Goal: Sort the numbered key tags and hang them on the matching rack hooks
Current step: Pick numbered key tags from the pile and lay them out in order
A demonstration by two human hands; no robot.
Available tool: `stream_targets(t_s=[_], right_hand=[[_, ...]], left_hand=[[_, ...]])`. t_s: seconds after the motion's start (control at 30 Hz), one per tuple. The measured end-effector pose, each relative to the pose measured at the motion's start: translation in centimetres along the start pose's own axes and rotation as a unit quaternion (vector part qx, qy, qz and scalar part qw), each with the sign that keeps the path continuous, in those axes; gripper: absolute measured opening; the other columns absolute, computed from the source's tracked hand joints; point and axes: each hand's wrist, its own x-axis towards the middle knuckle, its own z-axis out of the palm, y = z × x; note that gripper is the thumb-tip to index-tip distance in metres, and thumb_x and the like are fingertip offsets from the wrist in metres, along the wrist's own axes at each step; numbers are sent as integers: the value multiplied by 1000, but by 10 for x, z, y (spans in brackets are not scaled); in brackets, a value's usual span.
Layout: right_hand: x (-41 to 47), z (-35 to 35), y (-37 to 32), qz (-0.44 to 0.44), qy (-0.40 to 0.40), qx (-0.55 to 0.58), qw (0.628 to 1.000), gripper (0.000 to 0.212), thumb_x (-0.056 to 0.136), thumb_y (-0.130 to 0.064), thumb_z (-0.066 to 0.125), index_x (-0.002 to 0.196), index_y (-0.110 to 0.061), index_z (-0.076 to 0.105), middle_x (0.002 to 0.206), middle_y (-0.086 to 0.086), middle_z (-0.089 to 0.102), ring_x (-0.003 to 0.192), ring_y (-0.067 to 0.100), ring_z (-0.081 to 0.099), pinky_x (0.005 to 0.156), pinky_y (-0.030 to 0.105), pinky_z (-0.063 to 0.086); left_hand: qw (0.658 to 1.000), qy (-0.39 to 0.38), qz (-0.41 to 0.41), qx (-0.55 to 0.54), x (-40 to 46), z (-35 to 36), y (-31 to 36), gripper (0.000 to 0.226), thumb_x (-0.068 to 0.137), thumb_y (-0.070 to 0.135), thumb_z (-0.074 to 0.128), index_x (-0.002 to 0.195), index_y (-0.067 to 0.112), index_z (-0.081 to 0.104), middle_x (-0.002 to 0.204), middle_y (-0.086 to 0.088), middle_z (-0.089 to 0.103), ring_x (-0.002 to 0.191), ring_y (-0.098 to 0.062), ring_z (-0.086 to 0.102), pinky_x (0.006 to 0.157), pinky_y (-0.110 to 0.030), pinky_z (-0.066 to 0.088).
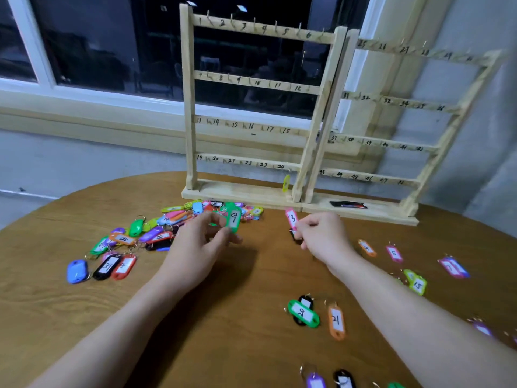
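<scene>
Table (84, 317): round wooden top; its curved far edge runs behind the racks; bare wood lies between the forearms and at near left
Near edge: purple tag (316, 383) and black tag (344, 380) at the bottom of the view
Near right: green 20 tag (303, 313) lies across a black one; orange 21 tag (336, 322) just beside it
Right side: lime 15 tag (417, 282), pink 5 tag (394, 254) and an orange tag (367, 247) lie spread apart, with wood between them
Left hand (195, 247): fingers curled, pinching green 9 tag (234, 218) upright above the table
Right hand (324, 236): fingers curled, pinching pink 3 tag (291, 219), raised and tilted; open wood separates the two hands
Pile (156, 231): mixed tags heaped at left, reaching the rack base
Left rack (190, 107): hooks numbered 1 to 24; yellow tag (286, 183) hangs at 24
Right rack (436, 155): numbered 25 to 48, angled back, touching the left rack
Background: dark window (112, 51), grey wall
</scene>
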Motion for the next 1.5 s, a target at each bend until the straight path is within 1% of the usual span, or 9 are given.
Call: stream_targets(t_s=[0.3,0.47,0.6,0.83,0.97,1.07,1.17,1.3,1.5], right_hand=[[13,-70,52,55,70,-82,993,29,93,-17,69,64,-16,75,67,-3,72,67,14,62,63,29,46],[21,-77,68,104,77,-165,978,24,91,-21,71,67,-18,75,77,0,72,75,21,66,59,28,48],[25,-74,68,121,57,-198,971,12,89,-23,72,81,-16,79,84,3,74,78,22,69,73,36,60],[36,-66,67,118,27,-241,963,19,85,-35,74,81,-17,76,81,2,72,74,22,67,73,39,60],[32,-68,62,92,12,-286,954,34,89,-43,71,74,-12,70,70,2,63,66,21,62,55,32,47],[17,-81,56,70,22,-312,947,33,92,-46,66,78,-16,70,81,1,69,73,22,65,60,30,50],[-8,-108,57,29,44,-357,933,34,97,-39,59,72,-15,66,76,0,67,74,25,63,61,29,46],[-30,-157,76,23,82,-342,936,35,96,-34,57,70,-11,63,73,1,64,84,30,62,68,33,48],[-56,-234,128,46,144,-268,952,40,95,-35,62,63,-11,63,60,1,64,69,22,62,61,32,51]], left_hand=[[996,-90,-13,-16,-13,29,10,16,101,22,59,88,14,60,81,6,78,75,-18,68,77,-36,49],[994,-108,-21,12,-13,34,6,17,101,22,60,90,11,67,78,7,77,76,-2,69,73,-12,46],[990,-133,-24,39,-13,33,5,16,102,25,58,93,14,67,80,10,77,83,-4,69,79,-20,47],[988,-139,-20,55,-12,31,5,17,102,28,58,92,19,67,79,11,77,61,1,55,64,-18,41],[990,-124,3,74,-18,31,4,17,101,27,59,88,21,66,74,9,75,65,-4,61,68,-26,46],[988,-101,31,109,-19,32,2,14,99,27,62,85,25,65,72,13,73,68,-5,66,71,-28,51],[985,-83,61,135,-18,42,13,12,96,28,66,84,28,65,71,16,70,66,-4,64,61,-16,47],[980,-100,107,133,-10,76,46,16,97,31,63,82,28,64,75,20,68,71,-5,61,60,-18,43],[976,-135,120,122,9,160,98,24,98,28,60,74,29,62,69,8,69,68,-4,61,62,-21,42]])
